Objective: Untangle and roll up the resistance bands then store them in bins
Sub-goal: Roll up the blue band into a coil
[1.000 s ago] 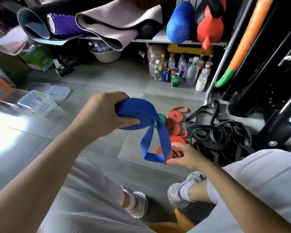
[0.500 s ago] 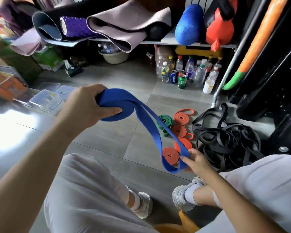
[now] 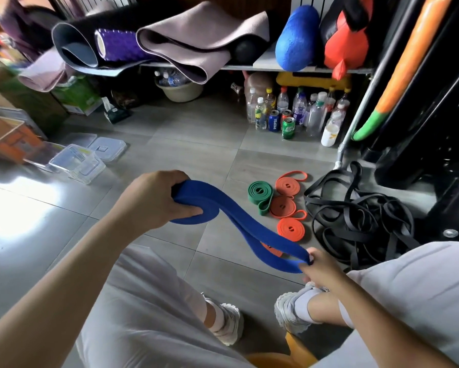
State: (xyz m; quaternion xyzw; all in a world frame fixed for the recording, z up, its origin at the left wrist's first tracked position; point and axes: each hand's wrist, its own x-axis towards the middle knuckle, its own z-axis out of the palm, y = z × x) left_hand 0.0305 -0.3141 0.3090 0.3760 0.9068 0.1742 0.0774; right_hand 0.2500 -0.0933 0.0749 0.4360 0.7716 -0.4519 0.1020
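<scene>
Grey tile floor [image 3: 170, 144], cluttered gym corner; three orange rolls [image 3: 289, 205], one green roll [image 3: 258, 193]; both hands' fingers [image 3: 185, 211] are gripping blue band [image 3: 252, 229].

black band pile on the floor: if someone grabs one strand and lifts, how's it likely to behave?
Probably floppy: the black band pile lies in loose, sagging loops. Its strands cross over each other, so lifting one would likely drag neighbours along. It probably won't roll, unlike the coiled orange bands beside it.

"PEPSI" on the blue can [image 3: 274, 121] among the bottles under the shelf.
</scene>
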